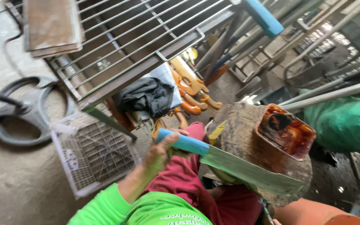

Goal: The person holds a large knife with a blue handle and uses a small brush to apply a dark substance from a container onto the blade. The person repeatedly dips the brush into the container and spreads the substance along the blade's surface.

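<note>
My left hand (160, 151) holds a big knife with a blue handle (183, 142). My fingers (172, 139) are wrapped tight around the handle. The long flat grey blade (251, 168) sticks out to the right of my fingers and points a little down. It lies across a round, dirty wooden block (238, 133). The blade looks like it touches the near side of the block, but I cannot tell for sure.

On top of the block, far from my fingers to the right, sits a small square tub with brown-red sticky stuff inside (286, 131).

My arm has a bright green sleeve (105, 206). Under my fingers are my dark red trousers (188, 179).

I cannot see my right hand.

Just above my fingers there is a pile of knives with orange-brown wooden handles (190, 93). A black cloth (144, 96) lies next to them. Over that leans a grey metal rack made of thin bars (146, 33). To the left of my fingers a white wire fan cover (92, 154) lies on the grey concrete floor (17, 183). Further left is a black round ring (26, 112).
</note>
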